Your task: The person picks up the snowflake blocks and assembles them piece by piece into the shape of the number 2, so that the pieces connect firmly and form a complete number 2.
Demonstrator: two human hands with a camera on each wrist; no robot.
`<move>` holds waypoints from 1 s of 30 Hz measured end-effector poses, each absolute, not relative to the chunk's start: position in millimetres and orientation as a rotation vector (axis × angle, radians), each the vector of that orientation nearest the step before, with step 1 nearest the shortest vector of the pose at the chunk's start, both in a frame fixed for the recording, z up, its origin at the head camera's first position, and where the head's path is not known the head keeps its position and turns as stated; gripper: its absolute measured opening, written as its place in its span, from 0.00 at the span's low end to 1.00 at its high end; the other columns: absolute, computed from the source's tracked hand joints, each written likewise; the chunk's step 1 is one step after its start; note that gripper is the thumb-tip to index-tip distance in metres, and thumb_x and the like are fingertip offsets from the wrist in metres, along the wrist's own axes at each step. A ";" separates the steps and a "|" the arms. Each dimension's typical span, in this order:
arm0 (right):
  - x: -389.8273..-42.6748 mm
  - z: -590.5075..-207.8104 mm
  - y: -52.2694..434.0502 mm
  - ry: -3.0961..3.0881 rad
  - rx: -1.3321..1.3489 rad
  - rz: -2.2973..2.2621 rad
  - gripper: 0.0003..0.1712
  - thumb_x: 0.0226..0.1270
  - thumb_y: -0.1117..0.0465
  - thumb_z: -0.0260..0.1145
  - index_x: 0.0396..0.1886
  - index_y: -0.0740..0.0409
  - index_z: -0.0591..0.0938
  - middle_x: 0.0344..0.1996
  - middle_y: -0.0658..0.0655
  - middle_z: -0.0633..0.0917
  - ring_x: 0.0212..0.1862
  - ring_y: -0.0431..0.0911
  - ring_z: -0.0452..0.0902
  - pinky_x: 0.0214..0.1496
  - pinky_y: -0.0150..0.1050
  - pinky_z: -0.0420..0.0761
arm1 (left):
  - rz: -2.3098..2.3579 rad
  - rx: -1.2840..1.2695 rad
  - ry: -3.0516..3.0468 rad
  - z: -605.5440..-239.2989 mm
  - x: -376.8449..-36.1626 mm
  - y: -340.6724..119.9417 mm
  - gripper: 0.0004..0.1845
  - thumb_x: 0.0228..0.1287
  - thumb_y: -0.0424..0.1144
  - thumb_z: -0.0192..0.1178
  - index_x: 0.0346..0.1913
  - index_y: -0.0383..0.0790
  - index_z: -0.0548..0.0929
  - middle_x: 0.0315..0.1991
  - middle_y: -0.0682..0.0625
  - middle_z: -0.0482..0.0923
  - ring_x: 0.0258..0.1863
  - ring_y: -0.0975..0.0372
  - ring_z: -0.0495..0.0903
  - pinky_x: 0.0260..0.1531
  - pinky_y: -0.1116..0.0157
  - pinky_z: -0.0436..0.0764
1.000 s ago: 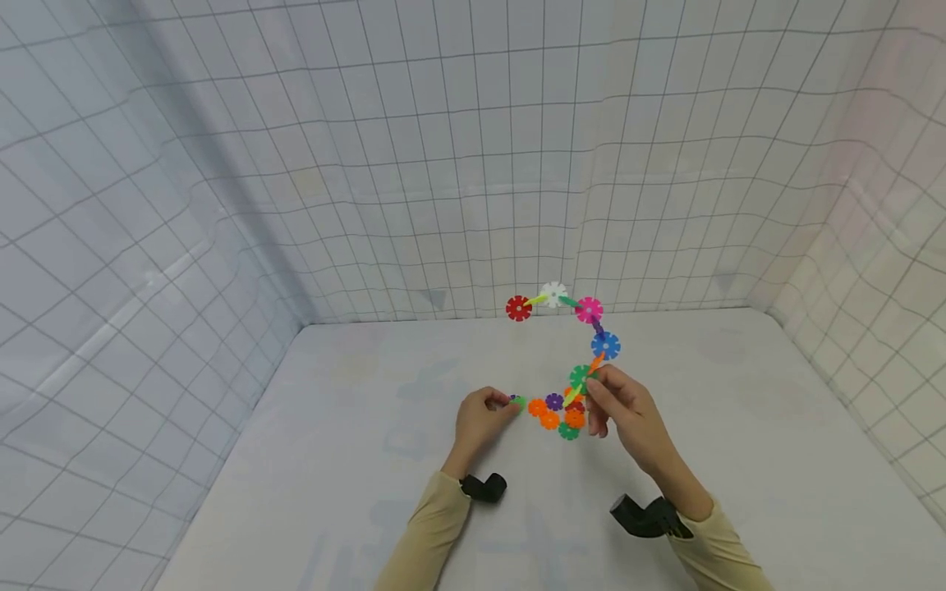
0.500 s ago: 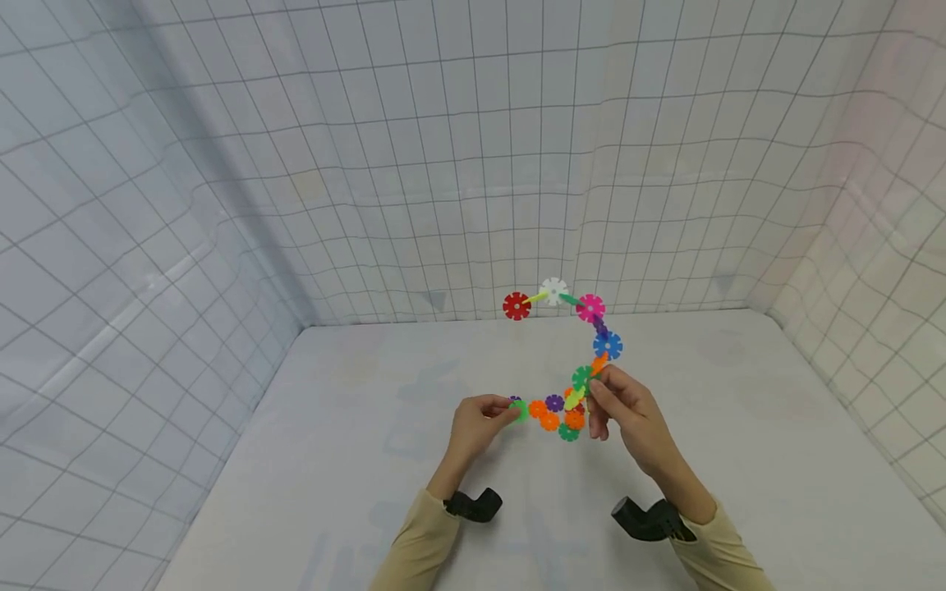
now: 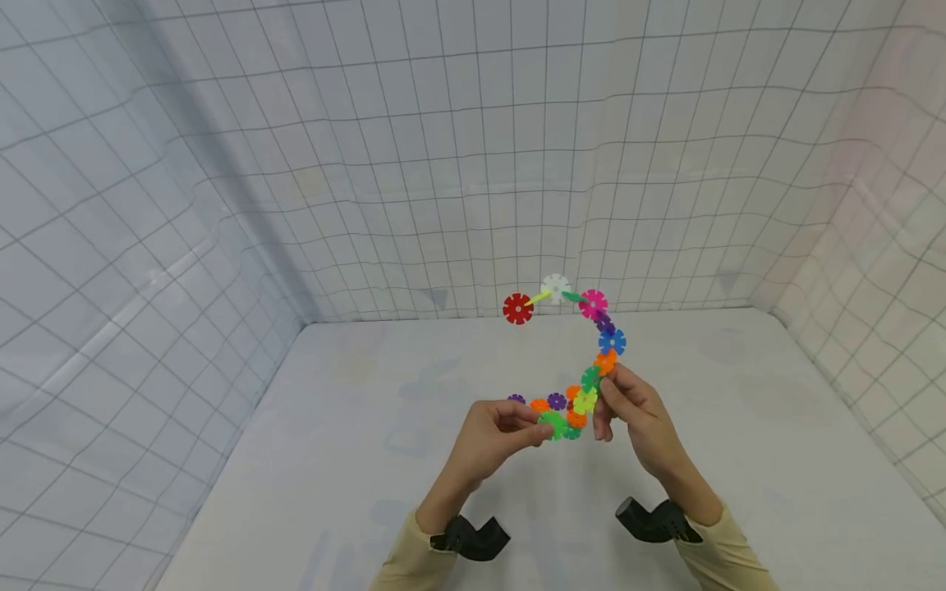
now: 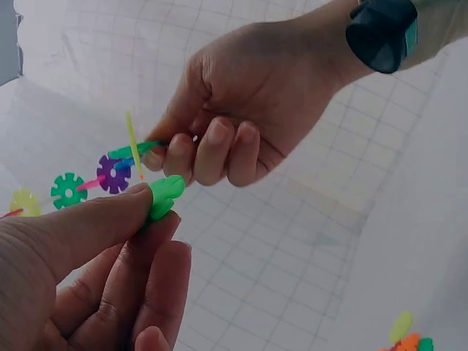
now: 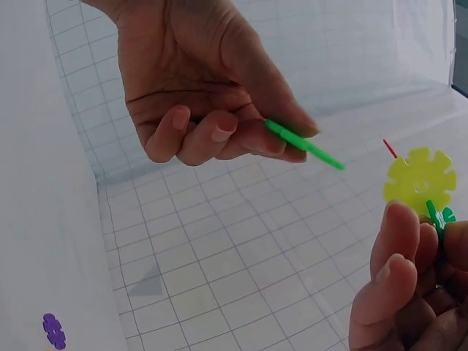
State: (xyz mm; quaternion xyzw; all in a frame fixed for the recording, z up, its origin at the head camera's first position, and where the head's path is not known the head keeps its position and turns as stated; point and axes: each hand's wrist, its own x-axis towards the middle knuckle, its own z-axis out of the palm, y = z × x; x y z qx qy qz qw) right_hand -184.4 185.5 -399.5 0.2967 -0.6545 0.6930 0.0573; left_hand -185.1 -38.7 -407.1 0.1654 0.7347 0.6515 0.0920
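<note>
— Since a second ago we see the left hand [image 3: 497, 433] lifted, carrying its green disc [image 3: 553, 424] toward the chain.
— Thumb and forefinger pinch that disc edge-on, just short of the right fingers.
— Our right hand [image 3: 636, 410] grips the chain of coloured discs [image 3: 591, 361], which arcs up beyond its fingertips.
</note>
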 end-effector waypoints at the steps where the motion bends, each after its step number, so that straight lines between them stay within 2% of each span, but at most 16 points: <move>1: -184.1 -399.4 185.5 -1.982 0.901 2.106 0.11 0.77 0.68 0.41 0.34 0.63 0.69 0.18 0.59 0.72 0.17 0.50 0.71 0.20 0.37 0.74 | 1.933 0.504 2.171 -404.3 -182.1 -38.1 0.06 0.57 0.30 0.67 0.34 0.30 0.84 0.27 0.45 0.84 0.29 0.54 0.83 0.37 0.61 0.80; 6: -183.6 -400.1 184.8 -1.973 0.910 2.120 0.11 0.77 0.68 0.41 0.37 0.63 0.71 0.18 0.59 0.72 0.18 0.49 0.71 0.20 0.37 0.74 | 1.960 0.564 2.142 -395.4 -172.5 -35.4 0.07 0.58 0.33 0.67 0.34 0.31 0.85 0.26 0.46 0.83 0.28 0.55 0.83 0.35 0.62 0.80; 13: -184.0 -402.4 181.1 -1.923 0.975 2.090 0.10 0.75 0.73 0.41 0.38 0.70 0.69 0.20 0.59 0.71 0.18 0.47 0.70 0.19 0.36 0.74 | 1.960 0.549 2.170 -395.7 -170.1 -33.5 0.07 0.58 0.34 0.67 0.34 0.31 0.85 0.26 0.44 0.83 0.26 0.59 0.82 0.34 0.62 0.80; 18: -183.0 -402.5 178.7 -2.003 0.930 2.046 0.09 0.75 0.72 0.43 0.34 0.65 0.69 0.19 0.58 0.70 0.18 0.48 0.70 0.20 0.36 0.75 | 1.965 0.557 2.184 -400.8 -171.8 -33.6 0.08 0.57 0.36 0.69 0.34 0.34 0.85 0.25 0.47 0.83 0.26 0.60 0.82 0.33 0.62 0.79; 30: -182.3 -405.8 173.8 -2.019 0.898 2.000 0.08 0.74 0.73 0.44 0.34 0.67 0.70 0.18 0.58 0.72 0.17 0.49 0.70 0.19 0.37 0.74 | 1.972 0.560 2.222 -402.6 -172.7 -34.4 0.09 0.56 0.38 0.69 0.33 0.34 0.84 0.24 0.47 0.83 0.26 0.59 0.82 0.31 0.63 0.78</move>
